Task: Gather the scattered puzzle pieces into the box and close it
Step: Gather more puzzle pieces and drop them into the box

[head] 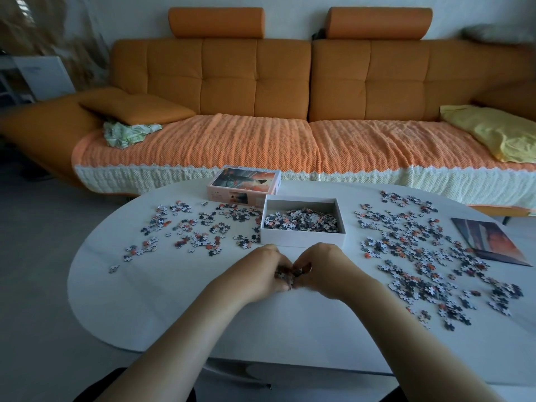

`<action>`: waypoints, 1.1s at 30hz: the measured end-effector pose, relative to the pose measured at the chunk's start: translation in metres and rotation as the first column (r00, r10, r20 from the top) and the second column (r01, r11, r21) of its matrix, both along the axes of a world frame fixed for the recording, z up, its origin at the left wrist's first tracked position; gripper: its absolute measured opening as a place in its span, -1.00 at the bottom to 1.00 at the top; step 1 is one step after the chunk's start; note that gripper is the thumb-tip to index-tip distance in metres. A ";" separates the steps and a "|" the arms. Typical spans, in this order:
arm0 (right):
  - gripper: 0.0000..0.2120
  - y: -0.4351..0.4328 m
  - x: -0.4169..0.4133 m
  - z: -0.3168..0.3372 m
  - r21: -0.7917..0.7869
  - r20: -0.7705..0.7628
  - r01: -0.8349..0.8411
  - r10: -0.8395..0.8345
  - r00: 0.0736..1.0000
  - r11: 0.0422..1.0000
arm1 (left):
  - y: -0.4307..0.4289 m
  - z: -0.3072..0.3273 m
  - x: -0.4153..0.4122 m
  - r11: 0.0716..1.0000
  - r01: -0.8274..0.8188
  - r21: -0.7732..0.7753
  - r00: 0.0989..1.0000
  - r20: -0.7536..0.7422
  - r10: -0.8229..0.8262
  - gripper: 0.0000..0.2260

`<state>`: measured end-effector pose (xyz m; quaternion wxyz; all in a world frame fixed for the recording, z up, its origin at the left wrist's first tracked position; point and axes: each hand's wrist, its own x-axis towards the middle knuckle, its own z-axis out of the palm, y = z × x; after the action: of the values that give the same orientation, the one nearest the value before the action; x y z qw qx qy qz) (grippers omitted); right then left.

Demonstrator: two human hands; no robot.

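Note:
An open white box (301, 237) stands mid-table, partly filled with puzzle pieces (301, 219). Its printed lid (245, 184) lies behind it to the left. Loose pieces are scattered left of the box (191, 227) and in a denser spread to its right (420, 253). Just in front of the box, my left hand (262, 271) and my right hand (327, 269) are cupped together, fingers curled round a small heap of pieces (285, 274) between them.
The white oval table (162, 303) ends near my body at the bottom. A printed picture sheet (490, 242) lies at the right edge. An orange sofa (261, 91) with cushions runs behind the table.

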<state>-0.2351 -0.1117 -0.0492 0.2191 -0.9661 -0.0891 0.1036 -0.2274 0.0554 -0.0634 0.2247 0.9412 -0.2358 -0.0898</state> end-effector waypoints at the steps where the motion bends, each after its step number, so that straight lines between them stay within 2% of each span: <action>1: -0.85 0.001 0.001 -0.001 0.009 0.010 0.014 -0.014 1.000 1.000 | 0.000 0.000 0.001 1.000 -0.010 -0.001 1.000 0.012 0.010 -0.72; 7: -0.89 0.003 0.005 0.002 -0.018 -0.008 -0.010 0.010 1.000 1.000 | -0.001 -0.005 0.004 0.993 -0.073 -0.097 0.996 0.047 0.078 -0.84; 14: -0.82 0.001 0.009 0.003 0.105 0.007 0.033 -0.034 0.999 0.994 | 0.001 -0.006 0.011 0.955 -0.165 -0.248 0.984 -0.102 0.144 -0.90; 18: -0.81 -0.001 0.015 0.013 0.177 0.051 0.063 -0.073 0.996 0.982 | 0.001 0.002 0.021 0.932 -0.189 -0.308 0.982 -0.074 0.175 -0.86; 22: -0.85 -0.005 0.028 0.025 0.293 0.183 0.098 -0.156 0.971 0.951 | -0.004 0.016 0.039 0.882 -0.204 -0.425 0.977 -0.033 0.210 -0.88; 25: -0.78 -0.007 0.041 0.029 0.345 0.325 0.093 -0.212 0.922 0.934 | -0.010 0.024 0.056 0.837 -0.192 -0.513 0.971 0.022 0.236 -0.87; 27: -0.71 -0.008 0.052 0.025 0.289 0.400 0.056 -0.174 0.900 0.956 | -0.014 0.025 0.066 0.855 -0.160 -0.494 0.968 0.091 0.234 -0.86; 31: -0.64 -0.014 0.068 0.008 0.110 0.356 0.011 -0.050 0.933 0.994 | -0.019 0.015 0.080 0.928 -0.109 -0.357 0.965 0.185 0.184 -0.77; 33: -0.63 -0.017 0.070 0.004 0.092 0.359 0.015 -0.047 0.932 0.996 | -0.019 0.010 0.084 0.949 -0.097 -0.299 0.963 0.214 0.166 -0.72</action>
<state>-0.1650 -0.1284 -0.0447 0.2427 -0.9595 -0.1169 -0.0829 -0.1430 0.0366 -0.0534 0.3340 0.9166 -0.2075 0.0729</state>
